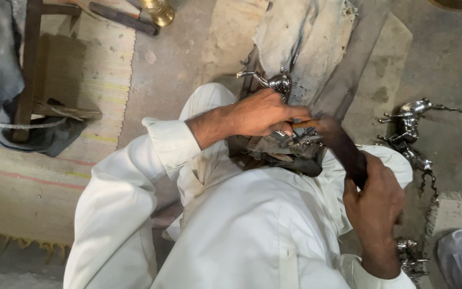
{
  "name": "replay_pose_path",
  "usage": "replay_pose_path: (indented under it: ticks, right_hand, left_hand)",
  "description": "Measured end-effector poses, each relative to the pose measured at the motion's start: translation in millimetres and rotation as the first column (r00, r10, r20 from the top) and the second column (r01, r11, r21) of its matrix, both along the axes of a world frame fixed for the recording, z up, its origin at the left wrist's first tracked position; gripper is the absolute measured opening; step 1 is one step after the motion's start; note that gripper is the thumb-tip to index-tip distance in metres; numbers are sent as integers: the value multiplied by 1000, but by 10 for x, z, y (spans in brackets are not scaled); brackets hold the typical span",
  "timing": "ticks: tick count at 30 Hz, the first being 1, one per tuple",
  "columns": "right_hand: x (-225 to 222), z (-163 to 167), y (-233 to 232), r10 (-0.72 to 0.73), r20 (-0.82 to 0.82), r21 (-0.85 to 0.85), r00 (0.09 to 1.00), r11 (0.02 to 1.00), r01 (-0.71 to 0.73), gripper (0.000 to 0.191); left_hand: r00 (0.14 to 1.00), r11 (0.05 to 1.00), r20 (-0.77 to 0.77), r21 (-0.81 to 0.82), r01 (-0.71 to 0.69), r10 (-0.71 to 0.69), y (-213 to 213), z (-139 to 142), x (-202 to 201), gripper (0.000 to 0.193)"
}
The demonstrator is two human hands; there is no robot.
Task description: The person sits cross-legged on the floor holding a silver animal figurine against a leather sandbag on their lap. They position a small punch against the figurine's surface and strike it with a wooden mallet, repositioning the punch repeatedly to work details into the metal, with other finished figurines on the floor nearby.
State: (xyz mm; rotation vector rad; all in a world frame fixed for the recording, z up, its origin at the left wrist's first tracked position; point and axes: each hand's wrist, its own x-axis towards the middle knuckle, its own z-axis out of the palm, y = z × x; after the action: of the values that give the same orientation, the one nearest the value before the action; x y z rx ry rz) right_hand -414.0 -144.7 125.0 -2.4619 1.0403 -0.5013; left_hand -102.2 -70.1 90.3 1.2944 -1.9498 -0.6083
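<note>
While the left hand (260,113) closes over a silvery metal horse figurine (280,84) on the lap, pinning it, the right hand (374,199) grips the dark file (343,147) handle, its tip touching the figurine.

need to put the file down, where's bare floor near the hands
Bare concrete lies between the striped mat and the grey cloth, above the left hand. More shows right of the silver horse figure. Crowded: the lap, where the right hand holds the file over the metal figure.
</note>
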Motion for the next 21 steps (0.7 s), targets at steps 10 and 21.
replay_pose_path:
  ticks: [10, 21]
  right_hand:
    - [-31, -190, -29, -94, 228, 158, 969, 986, 58, 48]
    - [-106, -181, -106, -22, -147, -116, 989, 993, 5, 43]
  left_hand:
    - [998, 995, 61, 100, -7, 1, -37, -15, -2, 38]
    - [999, 997, 28, 68, 25, -27, -38, 2, 21, 36]
